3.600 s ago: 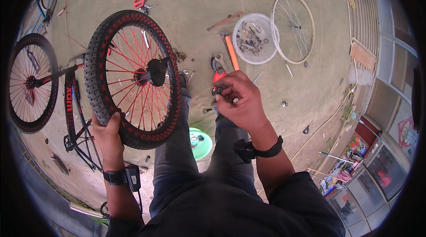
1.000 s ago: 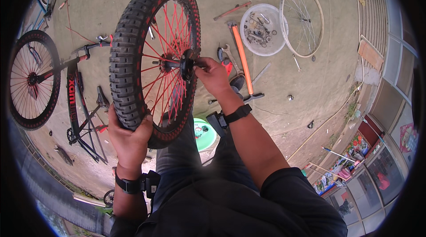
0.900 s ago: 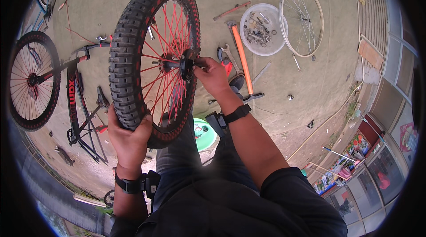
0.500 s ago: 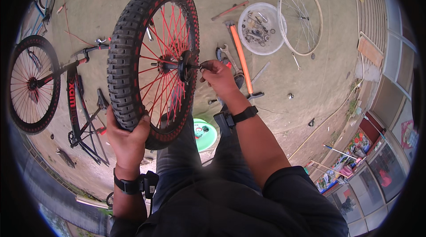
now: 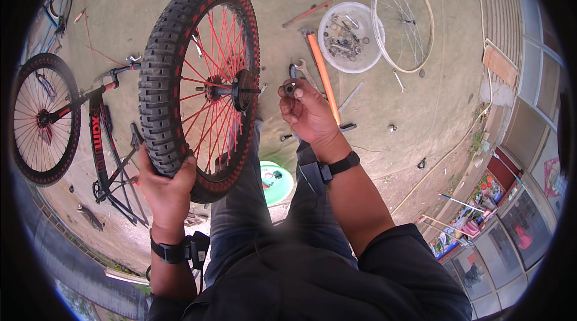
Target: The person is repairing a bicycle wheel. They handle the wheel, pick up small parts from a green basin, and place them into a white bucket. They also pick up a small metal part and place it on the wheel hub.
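A fat-tyred bicycle wheel (image 5: 157, 89) with red spokes stands upright before me, tilted slightly. My left hand (image 5: 165, 192) grips its knobbly black tyre at the lower edge, thumb on the near side. From the black hub (image 5: 241, 91) a thin axle end sticks out toward the right. Just right of that axle, apart from it, my right hand (image 5: 314, 115) is turned palm up. Its thumb and fingers pinch a small dark nut (image 5: 290, 88), whose hole shows.
On the ground ahead lie an orange-handled tool (image 5: 323, 74), a wrench (image 5: 308, 73) and a white basin (image 5: 354, 67) of small metal parts. A bare wheel (image 5: 377, 26) leans over the basin. To the left lies a black bicycle frame (image 5: 99, 134). A green round thing (image 5: 280, 187) sits between my legs.
My right hand has moved off the axle end to the right and turned palm up, bringing the nut into sight. The wheel has shifted slightly left, still in my left hand.
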`<state>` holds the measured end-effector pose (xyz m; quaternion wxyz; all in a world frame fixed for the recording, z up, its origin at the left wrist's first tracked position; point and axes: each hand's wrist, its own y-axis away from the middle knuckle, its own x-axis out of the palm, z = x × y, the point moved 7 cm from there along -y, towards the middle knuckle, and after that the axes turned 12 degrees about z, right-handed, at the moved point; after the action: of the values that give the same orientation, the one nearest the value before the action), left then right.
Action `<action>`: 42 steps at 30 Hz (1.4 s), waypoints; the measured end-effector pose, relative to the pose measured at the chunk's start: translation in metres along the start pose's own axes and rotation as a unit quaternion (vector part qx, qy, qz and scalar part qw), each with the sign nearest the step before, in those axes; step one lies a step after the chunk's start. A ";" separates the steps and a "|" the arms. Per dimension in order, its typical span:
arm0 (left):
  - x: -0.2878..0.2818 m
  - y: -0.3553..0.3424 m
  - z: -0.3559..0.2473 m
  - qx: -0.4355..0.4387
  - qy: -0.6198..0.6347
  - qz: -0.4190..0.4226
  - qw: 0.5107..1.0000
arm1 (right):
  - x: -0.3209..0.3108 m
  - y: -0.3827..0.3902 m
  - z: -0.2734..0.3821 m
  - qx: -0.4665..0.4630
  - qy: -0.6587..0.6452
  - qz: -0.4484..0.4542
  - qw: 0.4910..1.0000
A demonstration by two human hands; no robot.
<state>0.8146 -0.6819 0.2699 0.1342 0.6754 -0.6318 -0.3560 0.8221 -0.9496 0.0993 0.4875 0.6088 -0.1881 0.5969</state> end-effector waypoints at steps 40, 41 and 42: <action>-0.013 0.009 0.011 -0.013 0.004 -0.009 1.000 | 0.099 -0.011 0.020 -0.033 -0.032 0.173 0.984; -0.013 0.009 0.010 -0.005 0.001 -0.009 1.000 | 0.100 -0.011 0.020 -0.032 -0.032 0.175 0.984; -0.013 0.009 0.010 -0.005 0.002 -0.009 1.000 | 0.100 -0.011 0.021 -0.033 -0.030 0.177 0.983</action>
<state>0.8016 -0.6686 0.2725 0.1356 0.6812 -0.6237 -0.3587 0.8638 -0.9264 0.1907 0.3885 0.5666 -0.3271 0.6489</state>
